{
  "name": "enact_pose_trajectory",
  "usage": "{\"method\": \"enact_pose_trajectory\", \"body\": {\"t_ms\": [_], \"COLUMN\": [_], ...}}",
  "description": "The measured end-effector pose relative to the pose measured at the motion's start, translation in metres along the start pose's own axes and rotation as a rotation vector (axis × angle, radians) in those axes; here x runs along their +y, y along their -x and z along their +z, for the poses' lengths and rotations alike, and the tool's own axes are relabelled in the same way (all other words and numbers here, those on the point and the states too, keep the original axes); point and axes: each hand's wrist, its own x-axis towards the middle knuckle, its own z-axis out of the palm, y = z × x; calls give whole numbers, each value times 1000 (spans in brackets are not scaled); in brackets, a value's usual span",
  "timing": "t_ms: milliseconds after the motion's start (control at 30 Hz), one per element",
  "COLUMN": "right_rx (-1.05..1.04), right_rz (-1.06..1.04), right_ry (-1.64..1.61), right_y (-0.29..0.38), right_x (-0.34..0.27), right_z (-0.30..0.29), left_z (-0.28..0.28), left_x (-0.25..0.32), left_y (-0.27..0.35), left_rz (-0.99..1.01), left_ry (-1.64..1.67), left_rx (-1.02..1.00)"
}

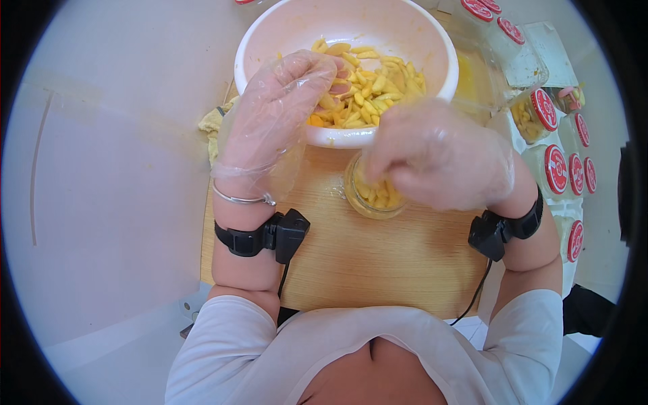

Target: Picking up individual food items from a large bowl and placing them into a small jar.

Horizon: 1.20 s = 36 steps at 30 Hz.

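A large white plastic bowl point(316, 137) holds many slender yellow pieces of food point(377, 86), wet and glossy. My left hand point(283, 96), in a clear disposable glove, reaches over the bowl's near left rim with its fingertips among the pieces. Whether it grips any is hidden by the hand itself. In front of the bowl an uncapped glass jar point(377, 210) stands on the table, with yellow pieces inside. Over the jar's mouth is my right hand point(438, 157), also gloved and blurred by motion. Its fingers curl downward, and what they hold cannot be made out.
Several glass jars with red-and-white lids point(556, 169) line the right side. One lidded jar point(531, 119) contains yellow pieces. A clear plastic tub point(471, 76) sits right of the bowl, a yellowish cloth point(212, 124) to its left. Wooden tabletop point(379, 263) lies before me; a pale wall point(116, 152) rises left.
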Motion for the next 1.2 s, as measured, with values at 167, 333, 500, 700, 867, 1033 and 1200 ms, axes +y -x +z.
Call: {"method": "enact_pose_trajectory", "body": {"t_ms": [167,333,500,700,867,1033,1200], "right_rx": [222,359,361,360,337,364,110], "right_rz": [238,54,85,117,81,211,148], "right_ry": [-13,231,145,132,191,-62,35], "right_y": [-2,-8,-12,-9,-9,-9,1], "right_x": [8,14,8,15,15,11,-11], "right_z": [0,6,8,9,6,4,-6], "left_z": [-3,6,16,16,17,12,16], "left_x": [-2,-9,-10,-17,-13,-7,6], "left_y": [0,2,8,7,9,12,12], "left_rz": [2,47,-33,-61,-42,11,2], "left_ry": [40,76,527,573,550,477,384], "left_rx": [-1,44,-149,-191,-158,-74,25]}}
